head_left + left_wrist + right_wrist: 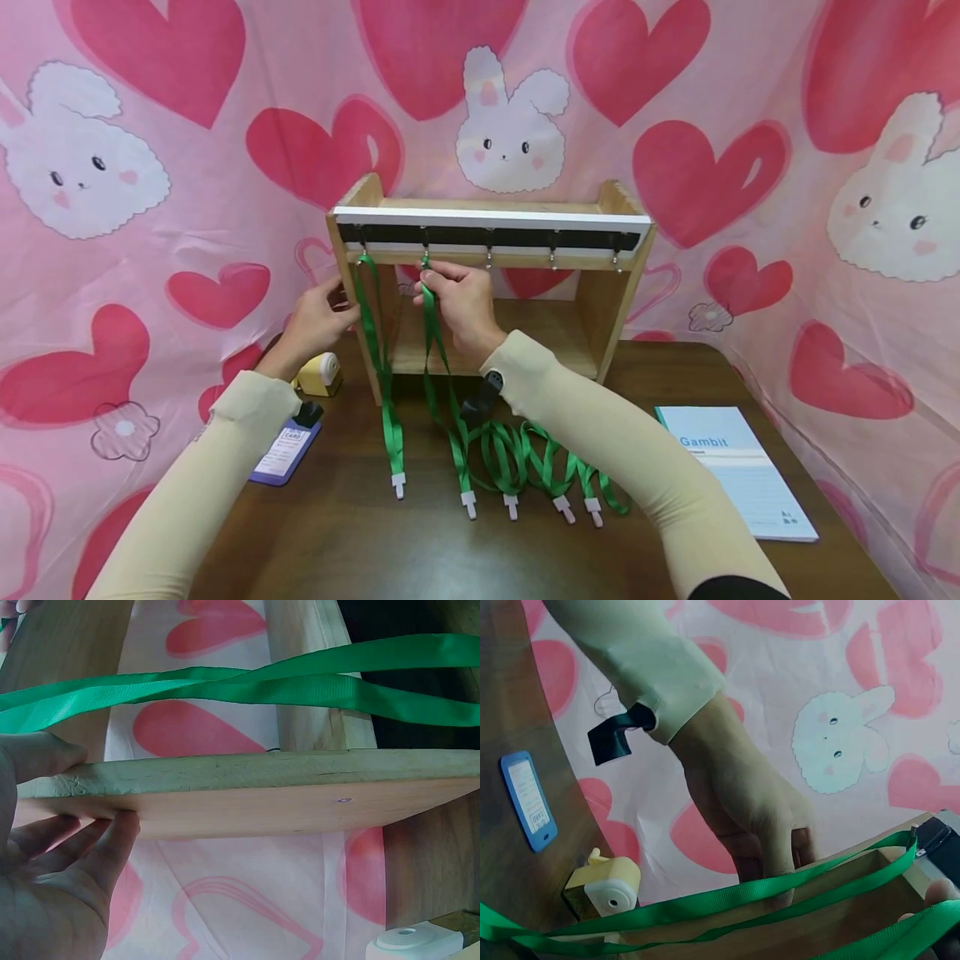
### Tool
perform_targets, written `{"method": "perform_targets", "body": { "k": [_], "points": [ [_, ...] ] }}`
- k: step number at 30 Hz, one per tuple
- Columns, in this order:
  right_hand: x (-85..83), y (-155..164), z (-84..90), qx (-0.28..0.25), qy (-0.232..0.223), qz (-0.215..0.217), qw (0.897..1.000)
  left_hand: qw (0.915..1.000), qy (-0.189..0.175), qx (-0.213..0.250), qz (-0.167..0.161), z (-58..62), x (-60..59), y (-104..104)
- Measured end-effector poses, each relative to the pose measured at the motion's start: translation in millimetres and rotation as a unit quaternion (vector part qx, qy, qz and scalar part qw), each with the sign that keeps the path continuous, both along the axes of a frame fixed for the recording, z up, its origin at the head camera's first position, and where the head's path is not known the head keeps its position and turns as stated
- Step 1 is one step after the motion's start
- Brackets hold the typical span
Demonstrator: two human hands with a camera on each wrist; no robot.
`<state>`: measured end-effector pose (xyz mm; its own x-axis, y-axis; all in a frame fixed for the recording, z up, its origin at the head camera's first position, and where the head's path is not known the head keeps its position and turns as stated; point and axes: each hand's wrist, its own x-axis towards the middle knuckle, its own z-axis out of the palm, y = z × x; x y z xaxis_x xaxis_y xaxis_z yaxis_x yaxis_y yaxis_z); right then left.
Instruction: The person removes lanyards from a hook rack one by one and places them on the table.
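A small wooden shelf (592, 317) stands on the table, with a row of metal hooks (490, 250) along its dark front strip. My left hand (318, 321) grips its left side panel (247, 802), thumb on one face and fingers on the other. One green lanyard (388, 400) hangs from the leftmost hook, its white clip over the table. At the second hook, my right hand (461, 304) pinches another green lanyard (431, 329) near its top. Whether that loop sits on the hook is hard to tell. Several more green lanyards (501, 458) lie bunched on the table, partly behind the right forearm.
Left of the shelf stands a cream-yellow pencil sharpener (604, 889) with a crank. A blue-purple card holder (287, 454) lies beside the left sleeve. On the right side of the table is a notebook (738, 475). Pink heart-and-rabbit cloth (510, 150) surrounds the table.
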<state>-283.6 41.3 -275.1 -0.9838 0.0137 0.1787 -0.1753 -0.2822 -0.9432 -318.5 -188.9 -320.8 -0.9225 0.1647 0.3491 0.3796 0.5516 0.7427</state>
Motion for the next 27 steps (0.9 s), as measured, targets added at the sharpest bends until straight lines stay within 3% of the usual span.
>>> {"method": "perform_targets", "body": {
  "k": [9, 17, 27],
  "points": [
    [7.9, 6, 0.9, -0.006, -0.029, 0.015, 0.999, 1.0000, -0.004, -0.007, 0.004, -3.8, -1.3, 2],
    [14.7, 10, 5.5, 0.025, 0.012, 0.023, 0.999, 1.0000, 0.001, -0.006, -0.002, 0.4, -3.7, 4],
    [20.8, 3, 0.2, 0.021, 0.035, 0.074, 0.996, 0.9999, -0.009, -0.004, 0.007, -1.2, 0.5, 1]
  ]
}}
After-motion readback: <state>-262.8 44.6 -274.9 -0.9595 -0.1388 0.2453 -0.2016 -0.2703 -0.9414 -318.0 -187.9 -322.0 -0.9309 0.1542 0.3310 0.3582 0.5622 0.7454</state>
